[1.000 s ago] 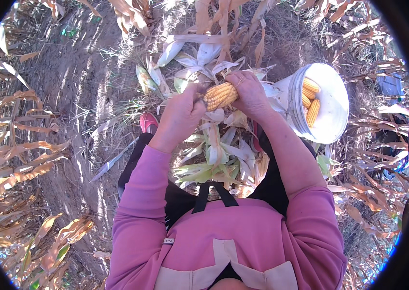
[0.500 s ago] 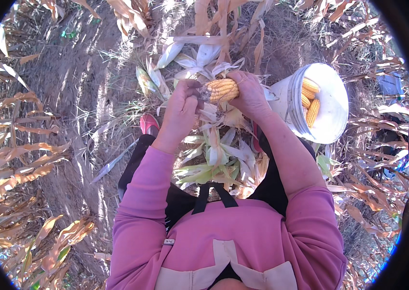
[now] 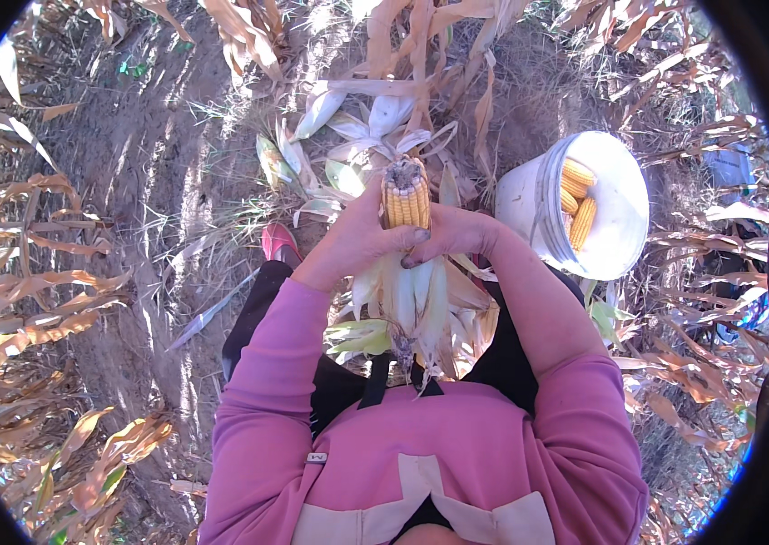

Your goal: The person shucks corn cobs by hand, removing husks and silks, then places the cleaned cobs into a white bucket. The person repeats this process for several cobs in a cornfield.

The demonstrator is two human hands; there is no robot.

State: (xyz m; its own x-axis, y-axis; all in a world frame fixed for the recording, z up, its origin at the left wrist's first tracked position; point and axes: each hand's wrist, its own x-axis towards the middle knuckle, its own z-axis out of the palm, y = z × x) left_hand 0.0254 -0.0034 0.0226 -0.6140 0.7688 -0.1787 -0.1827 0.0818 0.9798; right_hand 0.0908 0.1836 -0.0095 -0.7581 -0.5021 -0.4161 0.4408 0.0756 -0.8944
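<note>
One cob (image 3: 407,207) sits mid-scene, tip to the far side: left hand (image 3: 359,229) grip clamped round it, right hand (image 3: 459,234) grip pinching the husk (image 3: 405,295) at its base, probably so each steadies against the other. Husk hangs toward the near side. One bucket (image 3: 519,197), right, mouth tipped, probably for easy reach; at least three more cobs (image 3: 583,223) inside.
</note>
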